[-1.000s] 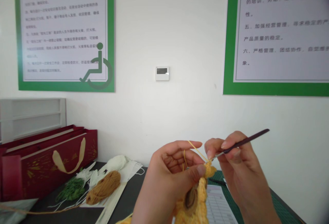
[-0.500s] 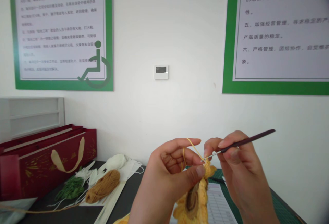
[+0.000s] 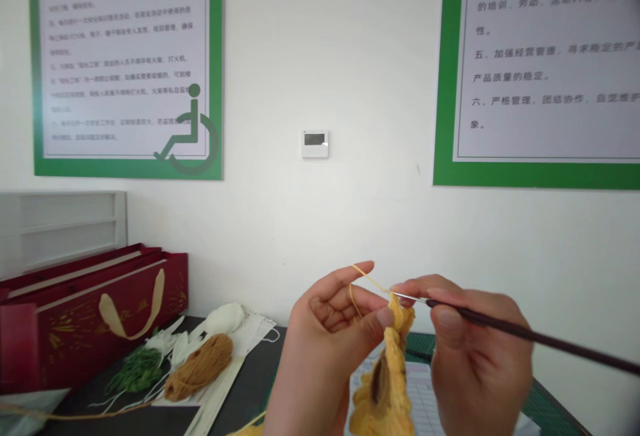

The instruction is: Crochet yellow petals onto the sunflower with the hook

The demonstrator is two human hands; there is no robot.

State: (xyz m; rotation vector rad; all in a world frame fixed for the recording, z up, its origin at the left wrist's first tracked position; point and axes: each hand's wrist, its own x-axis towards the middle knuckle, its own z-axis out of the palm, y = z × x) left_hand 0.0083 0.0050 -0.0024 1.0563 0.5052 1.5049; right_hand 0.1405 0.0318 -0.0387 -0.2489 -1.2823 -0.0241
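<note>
My left hand (image 3: 333, 336) pinches the top edge of a yellow crochet piece (image 3: 395, 383) with a brown centre, which hangs below the thumb. A strand of yellow yarn (image 3: 367, 275) runs over its raised index finger to the work. My right hand (image 3: 480, 349) is closed on a crochet hook (image 3: 520, 331) with a dark handle and thin metal shaft. The hook's tip is at the top of the yellow piece, touching the yarn. Its handle slopes down to the right.
On the dark table (image 3: 250, 389) at left lie a brown yarn skein (image 3: 200, 366), green yarn (image 3: 135, 369) and white yarn (image 3: 225, 319). Behind them stands a red gift bag (image 3: 125, 303). A green cutting mat (image 3: 550, 409) and printed paper (image 3: 423, 389) lie under my hands.
The hook has swung from pointing up right to sloping down right as my right hand turned. The yellow piece and my left index finger have shifted slightly.
</note>
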